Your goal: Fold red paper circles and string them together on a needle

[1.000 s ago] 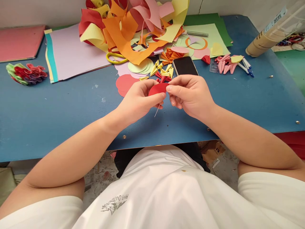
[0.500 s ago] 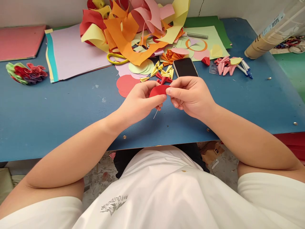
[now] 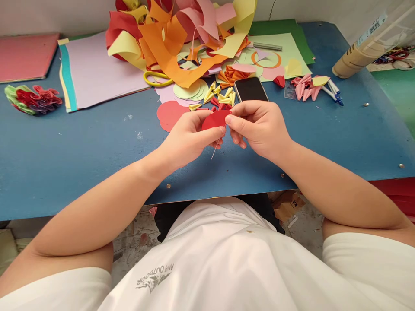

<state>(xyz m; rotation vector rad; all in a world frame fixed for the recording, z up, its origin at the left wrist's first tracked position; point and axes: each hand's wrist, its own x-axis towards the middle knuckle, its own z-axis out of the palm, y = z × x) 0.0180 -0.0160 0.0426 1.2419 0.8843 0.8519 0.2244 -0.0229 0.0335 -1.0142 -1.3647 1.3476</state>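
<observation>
Red paper disc (image 3: 214, 121) is our workpiece, held up over the near middle of the blue table (image 3: 97, 155). Clock centred on it, 12 = far side. Progress, our read: early on this one, no cone shape we can make out yet. Done: yellow cones (image 3: 228, 96) and red cones (image 3: 223, 106) around 12 to 1, orange cones (image 3: 234, 77) at 1, pink cones (image 3: 304, 88) between 2 and 3. Left: flat red discs (image 3: 171, 113) between 9 and 10, pale green discs (image 3: 190, 90) near 10:30, if those count. Disc's visible long axis runs 8 to 2. Thin needle-like rod (image 3: 214, 152) under it points its free end to 7; we can't make out the upper end.

Left hand (image 3: 193, 137) at 8: thumb on near face, gripping the disc, other fingers mostly hidden behind. Right hand (image 3: 262, 128) at 3: thumb and index pinching the disc's right edge, rest curled. Phone (image 3: 251, 90) between 1 and 2, scissors (image 3: 158, 79) between 10 and 11.
</observation>
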